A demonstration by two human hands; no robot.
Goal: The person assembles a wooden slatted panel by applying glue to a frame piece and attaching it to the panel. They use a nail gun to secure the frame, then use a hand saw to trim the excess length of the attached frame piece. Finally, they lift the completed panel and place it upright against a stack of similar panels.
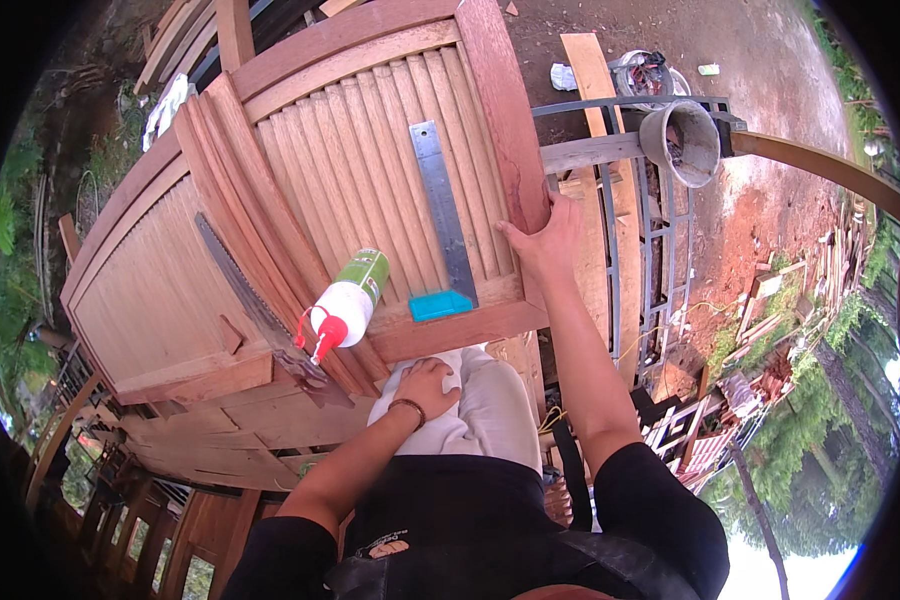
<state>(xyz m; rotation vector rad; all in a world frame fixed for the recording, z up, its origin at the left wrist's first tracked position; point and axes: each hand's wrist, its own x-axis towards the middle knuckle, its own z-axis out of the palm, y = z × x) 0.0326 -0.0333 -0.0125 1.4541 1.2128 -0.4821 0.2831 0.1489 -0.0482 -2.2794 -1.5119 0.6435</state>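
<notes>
A large wooden door panel [523,120] with a slatted inset lies in front of me. My right hand [548,245] holds its right edge, thumb on the top face and fingers over the outer side. My left hand [425,388] rests on my white-trousered leg [505,395], fingers laid over the cloth, holding nothing. On the panel are a steel try square [438,200] with a teal handle, a white and green glue bottle [355,290] with a red nozzle, and a handsaw [238,275]. Long wooden strips [260,215] lie across the panel beside the saw.
A small wood scrap [232,335] sits on the panel's left part. Beyond the right edge are a grey bucket [682,143], a dark metal frame [653,250] and a long plank [585,80]. Timber piles [770,310] lie on the ground at right.
</notes>
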